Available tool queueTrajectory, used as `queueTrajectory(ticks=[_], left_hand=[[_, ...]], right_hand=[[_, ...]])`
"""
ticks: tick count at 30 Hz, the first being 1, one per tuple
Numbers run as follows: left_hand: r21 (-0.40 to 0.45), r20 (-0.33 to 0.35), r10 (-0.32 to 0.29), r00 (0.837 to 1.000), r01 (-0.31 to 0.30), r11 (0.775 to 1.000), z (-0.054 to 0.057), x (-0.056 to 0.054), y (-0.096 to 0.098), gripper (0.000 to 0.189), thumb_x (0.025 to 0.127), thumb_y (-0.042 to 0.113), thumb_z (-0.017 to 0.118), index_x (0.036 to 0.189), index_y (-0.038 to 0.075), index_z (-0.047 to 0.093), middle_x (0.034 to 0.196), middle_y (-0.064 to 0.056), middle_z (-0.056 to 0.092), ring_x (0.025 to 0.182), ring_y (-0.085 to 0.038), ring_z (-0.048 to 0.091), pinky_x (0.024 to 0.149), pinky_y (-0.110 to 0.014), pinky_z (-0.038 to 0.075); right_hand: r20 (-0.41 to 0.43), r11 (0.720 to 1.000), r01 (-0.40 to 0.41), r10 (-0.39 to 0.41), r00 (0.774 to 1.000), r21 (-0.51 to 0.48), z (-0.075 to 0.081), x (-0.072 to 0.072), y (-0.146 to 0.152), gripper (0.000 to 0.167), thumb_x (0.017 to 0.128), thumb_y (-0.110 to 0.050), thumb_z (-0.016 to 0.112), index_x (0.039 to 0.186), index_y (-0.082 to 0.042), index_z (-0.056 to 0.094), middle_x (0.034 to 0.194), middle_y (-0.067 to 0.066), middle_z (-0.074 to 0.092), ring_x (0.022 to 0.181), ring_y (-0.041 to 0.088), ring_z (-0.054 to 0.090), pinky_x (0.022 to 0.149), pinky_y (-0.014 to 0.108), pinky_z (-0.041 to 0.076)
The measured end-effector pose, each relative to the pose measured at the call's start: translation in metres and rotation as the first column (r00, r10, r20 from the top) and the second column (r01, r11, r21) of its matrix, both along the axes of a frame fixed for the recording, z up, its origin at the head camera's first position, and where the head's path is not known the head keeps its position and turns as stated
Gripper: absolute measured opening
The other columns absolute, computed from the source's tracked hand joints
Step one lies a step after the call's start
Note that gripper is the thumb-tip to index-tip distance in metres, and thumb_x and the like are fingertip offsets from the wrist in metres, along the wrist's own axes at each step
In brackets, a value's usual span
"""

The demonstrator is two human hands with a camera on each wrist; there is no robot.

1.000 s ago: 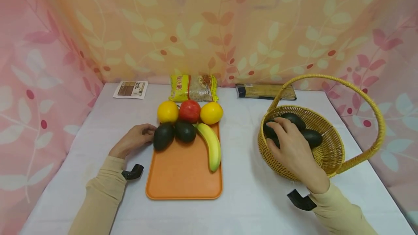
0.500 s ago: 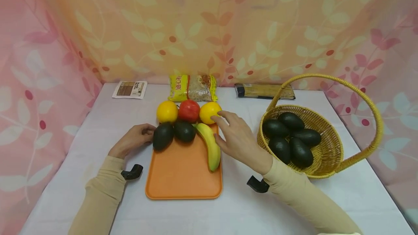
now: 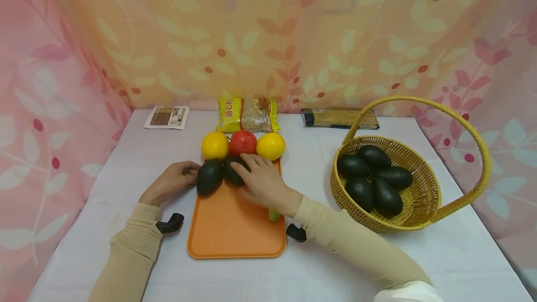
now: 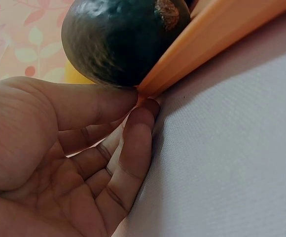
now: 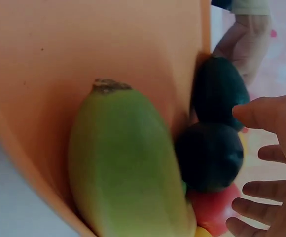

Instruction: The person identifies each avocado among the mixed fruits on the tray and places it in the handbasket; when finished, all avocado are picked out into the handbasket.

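My left hand (image 3: 172, 181) pinches the left rim of an orange tray (image 3: 235, 232), thumb on top and fingertips beneath, as the left wrist view shows. Right beside that thumb lies a dark avocado (image 4: 118, 39). My right hand (image 3: 268, 185) is over the tray, fingers spread, at a second avocado (image 3: 233, 171); the right wrist view shows a gap between most fingers and this fruit. Under the right hand lies a banana (image 5: 128, 168), largely hidden in the head view. Behind the avocados sit an orange (image 3: 215, 146), a red fruit (image 3: 243, 142) and a lemon (image 3: 271, 146).
A yellow wicker basket (image 3: 434, 204) with a tall handle stands at right, holding several avocados (image 3: 386, 197). Along the back lie a paper packet (image 3: 167, 117), a yellow food bag (image 3: 248, 114) and a flat dark-ended pack (image 3: 340, 118). Patterned curtains enclose the table.
My right hand has left the avocados in the basket and moved left, past the lemon, to the second avocado on the tray, covering the banana. The left hand stays put.
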State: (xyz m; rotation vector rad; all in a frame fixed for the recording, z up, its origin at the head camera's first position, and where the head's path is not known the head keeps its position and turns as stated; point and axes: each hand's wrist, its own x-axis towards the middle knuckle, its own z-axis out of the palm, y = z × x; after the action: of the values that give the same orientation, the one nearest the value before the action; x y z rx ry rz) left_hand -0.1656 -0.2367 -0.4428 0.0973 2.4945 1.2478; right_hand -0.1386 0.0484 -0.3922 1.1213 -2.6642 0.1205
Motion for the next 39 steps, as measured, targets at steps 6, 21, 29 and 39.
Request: queueTrajectory(ticks=[6, 21, 29, 39], left_hand=[[-0.002, 0.0, 0.0, 1.0, 0.0, 1.0, 0.0, 0.0, 0.0, 0.036, 0.093, 0.013, 0.06, 0.126, -0.002, 0.057, 0.109, -0.018, 0.069, 0.09, -0.018, 0.061, 0.079, -0.027, 0.049], [0.016, 0.0, -0.007, 1.0, 0.007, 1.0, 0.002, 0.002, 0.001, 0.037, 0.094, 0.015, 0.059, 0.125, -0.004, 0.057, 0.105, -0.017, 0.069, 0.087, -0.017, 0.06, 0.077, -0.026, 0.049], [0.017, 0.0, -0.01, 1.0, 0.01, 1.0, 0.003, 0.002, 0.002, 0.037, 0.094, 0.015, 0.06, 0.126, -0.004, 0.056, 0.108, -0.018, 0.068, 0.088, -0.016, 0.06, 0.078, -0.026, 0.049], [0.01, 0.005, -0.011, 1.0, 0.011, 1.0, 0.004, 0.002, 0.002, 0.037, 0.094, 0.015, 0.059, 0.125, -0.004, 0.057, 0.106, -0.017, 0.069, 0.088, -0.017, 0.06, 0.078, -0.026, 0.049]], right_hand=[[0.008, 0.998, -0.003, 0.002, 1.0, 0.071, -0.008, -0.003, -0.007, 0.062, 0.087, -0.037, 0.07, 0.142, -0.021, 0.049, 0.148, 0.015, 0.046, 0.13, 0.034, 0.049, 0.103, 0.048, 0.046], [-0.027, 0.998, -0.056, 0.056, 0.998, 0.027, -0.007, 0.001, -0.012, 0.037, 0.089, -0.034, 0.068, 0.123, -0.021, 0.061, 0.128, 0.014, 0.057, 0.107, 0.029, 0.062, 0.091, 0.04, 0.052], [0.017, 0.999, -0.041, 0.041, 0.999, -0.017, -0.008, 0.005, -0.018, 0.034, 0.086, -0.029, 0.075, 0.113, -0.017, 0.059, 0.11, 0.011, 0.054, 0.085, 0.024, 0.059, 0.073, 0.033, 0.054], [0.044, 0.999, -0.031, 0.029, 0.999, 0.04, -0.007, 0.009, -0.015, 0.048, 0.081, -0.029, 0.079, 0.117, -0.012, 0.051, 0.103, 0.009, 0.061, 0.09, 0.02, 0.057, 0.083, 0.029, 0.051]])
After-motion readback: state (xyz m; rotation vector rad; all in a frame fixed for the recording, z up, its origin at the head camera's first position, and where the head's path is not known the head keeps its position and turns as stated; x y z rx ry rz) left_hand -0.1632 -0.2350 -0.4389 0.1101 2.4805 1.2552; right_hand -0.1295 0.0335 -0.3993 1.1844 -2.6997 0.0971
